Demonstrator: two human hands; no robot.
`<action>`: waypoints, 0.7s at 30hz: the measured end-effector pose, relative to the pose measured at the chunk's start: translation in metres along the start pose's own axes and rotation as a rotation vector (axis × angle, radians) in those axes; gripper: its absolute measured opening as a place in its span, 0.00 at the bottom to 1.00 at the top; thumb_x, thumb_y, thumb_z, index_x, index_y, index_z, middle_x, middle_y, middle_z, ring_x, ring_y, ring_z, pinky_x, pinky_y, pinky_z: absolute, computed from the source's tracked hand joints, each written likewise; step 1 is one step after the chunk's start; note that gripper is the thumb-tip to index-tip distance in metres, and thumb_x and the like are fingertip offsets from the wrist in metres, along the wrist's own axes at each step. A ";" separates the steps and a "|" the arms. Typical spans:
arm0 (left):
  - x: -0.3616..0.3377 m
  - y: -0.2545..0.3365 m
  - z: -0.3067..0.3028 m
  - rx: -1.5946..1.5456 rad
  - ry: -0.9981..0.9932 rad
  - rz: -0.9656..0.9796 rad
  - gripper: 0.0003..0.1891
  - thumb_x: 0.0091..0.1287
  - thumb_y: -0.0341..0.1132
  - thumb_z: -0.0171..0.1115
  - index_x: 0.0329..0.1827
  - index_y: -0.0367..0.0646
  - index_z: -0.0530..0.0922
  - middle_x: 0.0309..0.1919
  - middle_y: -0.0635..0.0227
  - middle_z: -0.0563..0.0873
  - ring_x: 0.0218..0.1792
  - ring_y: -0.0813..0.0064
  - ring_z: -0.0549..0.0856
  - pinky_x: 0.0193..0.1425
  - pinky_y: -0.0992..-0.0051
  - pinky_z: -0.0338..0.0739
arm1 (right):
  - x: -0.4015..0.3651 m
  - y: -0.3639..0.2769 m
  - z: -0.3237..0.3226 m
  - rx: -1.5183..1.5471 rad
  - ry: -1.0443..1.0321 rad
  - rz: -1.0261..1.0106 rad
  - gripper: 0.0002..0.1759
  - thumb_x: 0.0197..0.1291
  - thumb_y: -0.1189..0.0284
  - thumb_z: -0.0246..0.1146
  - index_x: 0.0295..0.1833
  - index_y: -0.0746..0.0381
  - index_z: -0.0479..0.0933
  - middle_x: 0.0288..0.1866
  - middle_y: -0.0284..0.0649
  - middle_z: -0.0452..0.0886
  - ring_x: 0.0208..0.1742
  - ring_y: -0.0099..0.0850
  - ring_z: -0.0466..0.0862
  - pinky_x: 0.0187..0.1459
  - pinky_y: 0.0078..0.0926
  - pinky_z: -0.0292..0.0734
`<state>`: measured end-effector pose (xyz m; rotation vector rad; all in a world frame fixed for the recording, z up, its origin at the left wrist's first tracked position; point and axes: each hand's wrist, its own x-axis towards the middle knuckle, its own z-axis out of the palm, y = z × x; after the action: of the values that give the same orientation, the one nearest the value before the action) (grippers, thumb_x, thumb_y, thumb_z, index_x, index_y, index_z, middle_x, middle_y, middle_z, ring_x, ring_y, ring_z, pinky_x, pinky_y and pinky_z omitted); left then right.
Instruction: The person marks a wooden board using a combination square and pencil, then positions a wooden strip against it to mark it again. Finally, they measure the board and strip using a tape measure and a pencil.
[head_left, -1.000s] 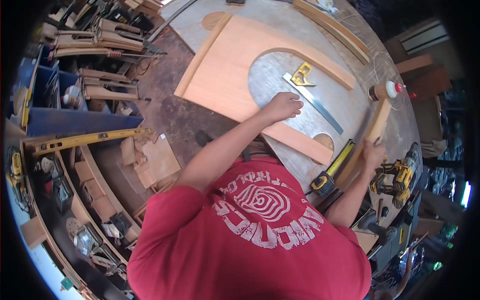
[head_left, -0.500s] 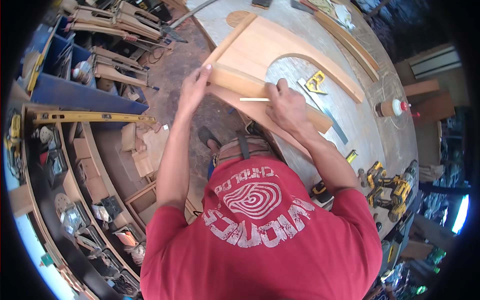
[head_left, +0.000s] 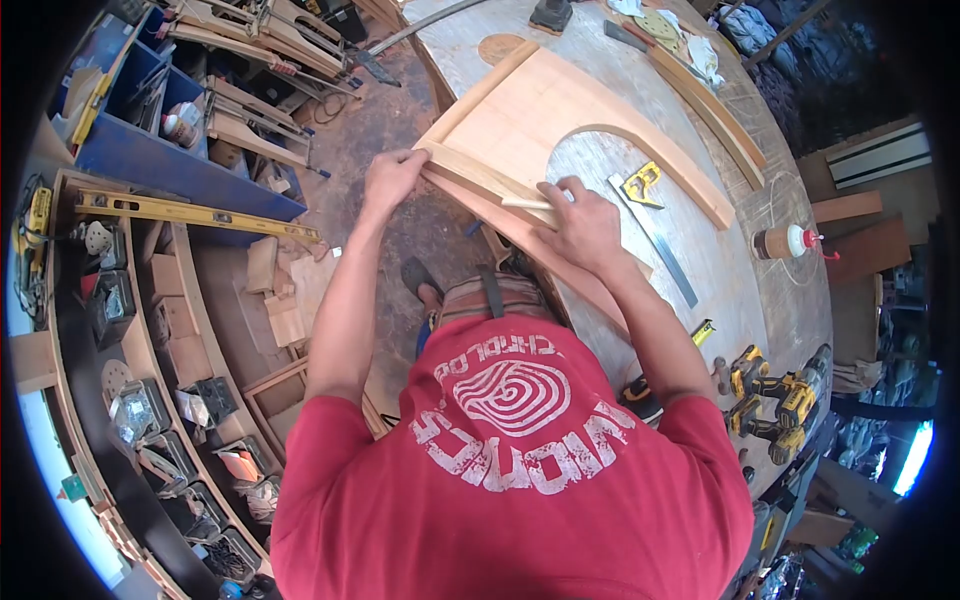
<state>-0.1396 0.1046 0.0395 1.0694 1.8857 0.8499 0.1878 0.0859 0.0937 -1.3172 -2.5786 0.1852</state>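
Note:
A long wooden strip point(head_left: 480, 178) lies along the near edge of a pale wooden panel point(head_left: 530, 95) that has a curved cutout. At the strip's left end, my left hand point(head_left: 393, 182) grips it near the panel's corner. Toward the other end my right hand point(head_left: 583, 225) has its fingers wrapped round the strip, and a thin pale stick point(head_left: 527, 204) sticks out leftward from that hand. Beside the cutout lies a square with a yellow head point(head_left: 641, 185) and a metal blade point(head_left: 668, 255).
The workbench point(head_left: 740, 290) also bears a glue bottle point(head_left: 783, 242), yellow-black drills point(head_left: 790, 395) and long wooden strips point(head_left: 705, 115). At the left are a blue tool bin point(head_left: 170, 160), a yellow level point(head_left: 190, 213) and shelves with boxes. Clamps point(head_left: 250, 130) hang at upper left.
The long strip has turned, showing a narrower face, and sits closer along the panel's near edge. Both hands stay on it. The whole view has shifted slightly.

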 end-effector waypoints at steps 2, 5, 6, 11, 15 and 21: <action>-0.004 0.000 -0.008 -0.107 -0.072 -0.071 0.29 0.73 0.54 0.64 0.59 0.33 0.87 0.51 0.53 0.89 0.39 0.69 0.88 0.40 0.70 0.86 | 0.001 0.005 0.003 -0.010 -0.080 0.010 0.33 0.51 0.56 0.77 0.65 0.50 0.82 0.48 0.38 0.86 0.43 0.44 0.88 0.44 0.45 0.84; -0.006 -0.010 -0.010 -0.268 -0.079 -0.054 0.31 0.75 0.55 0.63 0.61 0.29 0.84 0.55 0.49 0.88 0.45 0.63 0.90 0.45 0.69 0.87 | 0.006 0.003 0.004 0.026 -0.056 0.009 0.31 0.52 0.56 0.75 0.64 0.51 0.84 0.40 0.38 0.87 0.43 0.43 0.88 0.45 0.43 0.84; -0.009 -0.011 -0.009 -0.303 -0.071 -0.055 0.32 0.76 0.54 0.63 0.63 0.28 0.83 0.56 0.48 0.88 0.48 0.61 0.90 0.47 0.68 0.87 | 0.006 0.003 0.005 0.031 -0.065 0.009 0.31 0.53 0.57 0.74 0.64 0.51 0.83 0.41 0.39 0.87 0.43 0.44 0.88 0.45 0.44 0.84; -0.030 -0.022 0.009 -0.518 0.043 -0.015 0.28 0.79 0.48 0.62 0.64 0.27 0.82 0.55 0.48 0.89 0.53 0.59 0.91 0.50 0.68 0.88 | 0.011 0.005 0.009 0.043 -0.081 0.002 0.29 0.53 0.58 0.73 0.63 0.50 0.83 0.43 0.39 0.88 0.44 0.45 0.88 0.45 0.45 0.85; -0.031 -0.024 0.014 -0.602 0.063 -0.019 0.30 0.78 0.49 0.63 0.67 0.26 0.79 0.60 0.45 0.87 0.55 0.56 0.91 0.51 0.68 0.88 | 0.010 0.005 0.008 0.039 -0.092 0.005 0.29 0.54 0.58 0.72 0.64 0.50 0.83 0.43 0.39 0.88 0.45 0.45 0.88 0.45 0.45 0.85; -0.012 -0.013 -0.008 -0.421 -0.061 -0.068 0.28 0.75 0.48 0.67 0.62 0.28 0.83 0.50 0.51 0.90 0.46 0.64 0.91 0.48 0.71 0.88 | 0.012 0.001 0.006 0.015 -0.102 0.009 0.30 0.53 0.59 0.72 0.64 0.50 0.83 0.42 0.39 0.88 0.45 0.44 0.89 0.46 0.44 0.85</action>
<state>-0.1470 0.0868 0.0360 0.7576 1.5880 1.1009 0.1803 0.0961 0.0891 -1.3474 -2.6499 0.2798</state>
